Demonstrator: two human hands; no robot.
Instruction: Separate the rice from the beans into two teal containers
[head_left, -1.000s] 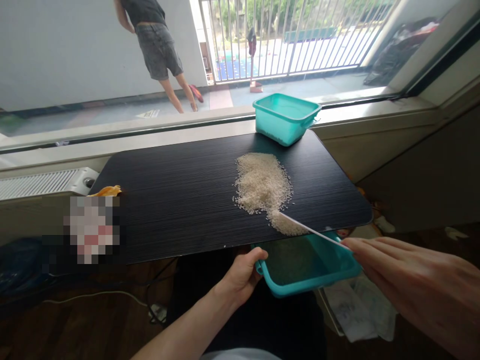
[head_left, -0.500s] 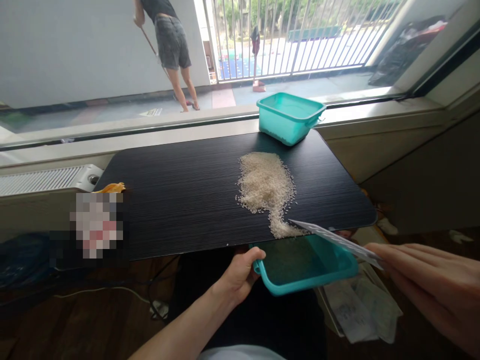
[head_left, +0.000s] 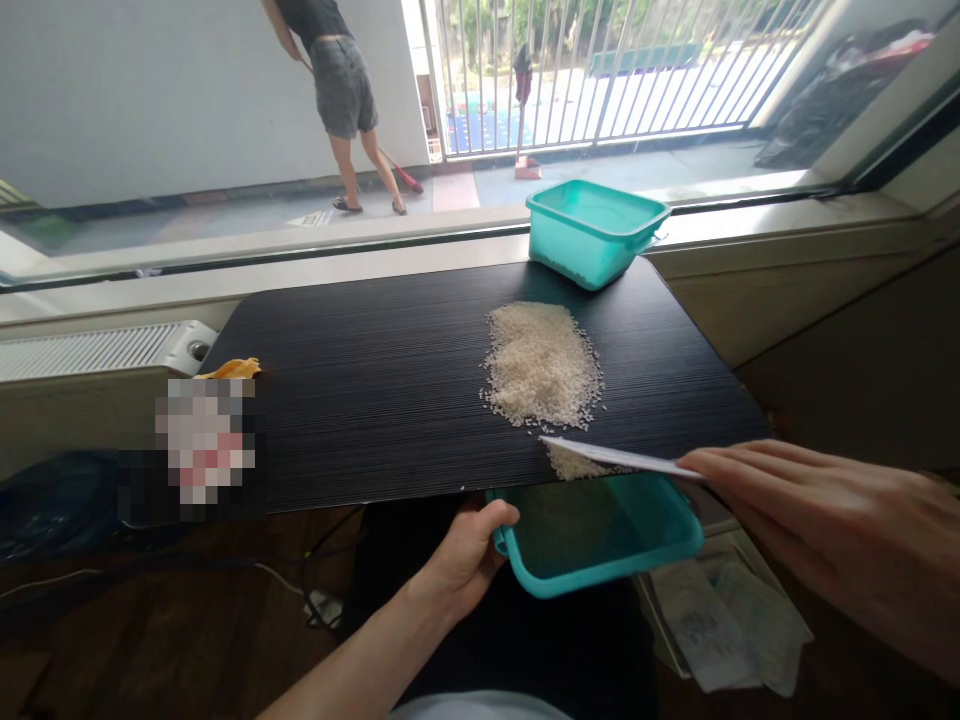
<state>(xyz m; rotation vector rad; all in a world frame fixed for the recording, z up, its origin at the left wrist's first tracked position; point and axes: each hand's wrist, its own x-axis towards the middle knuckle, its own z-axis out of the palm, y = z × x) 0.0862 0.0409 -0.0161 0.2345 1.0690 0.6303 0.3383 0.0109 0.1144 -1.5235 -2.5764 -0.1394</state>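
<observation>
A pile of white rice lies spread on a black tabletop. My right hand is closed on a thin white sheet, seen nearly edge-on, its tip resting close to the table. Between the sheet and the table's near edge sits a small strip of rice, apart from the pile. My left hand grips the left rim of a teal plastic bin, held just under the table's near edge. The table hides part of the bin's far side.
A second teal bin stands at the table's far right, by the window sill. At the left are a yellow-orange item and a blurred patch. A radiator adjoins the table. Outside, a person holds a broom.
My right hand has drawn the sheet leftward between the pile and the near edge, parting a strip of rice from the pile. Outside, the person has changed stance.
</observation>
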